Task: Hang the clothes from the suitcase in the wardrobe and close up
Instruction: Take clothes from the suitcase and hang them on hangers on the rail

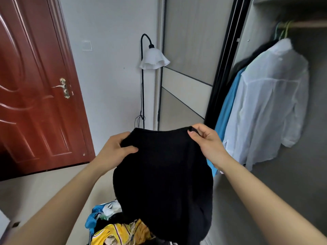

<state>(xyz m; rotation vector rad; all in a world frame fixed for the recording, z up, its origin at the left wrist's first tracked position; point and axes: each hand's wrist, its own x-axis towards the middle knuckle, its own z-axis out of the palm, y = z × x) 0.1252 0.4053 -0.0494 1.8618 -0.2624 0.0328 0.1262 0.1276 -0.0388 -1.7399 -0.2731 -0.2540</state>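
Note:
A black knitted garment [164,174] hangs in front of me, held up by its top edge. My left hand [115,149] grips its left corner, thumb on the front. My right hand [205,138] pinches the right corner between thumb and fingers. Below it lies a heap of clothes [116,230], yellow, blue and white; the suitcase under them is hidden. The open wardrobe [300,174] is on the right, its rail [307,24] carrying a white shirt [270,106], a blue garment [228,110] and a dark one on green hangers [284,30].
The wardrobe's sliding door [187,71] with a black frame stands left of the opening. A black floor lamp [152,59] with a white shade is in the corner. A red-brown room door [35,89] is on the left, the beige floor [44,191] before it.

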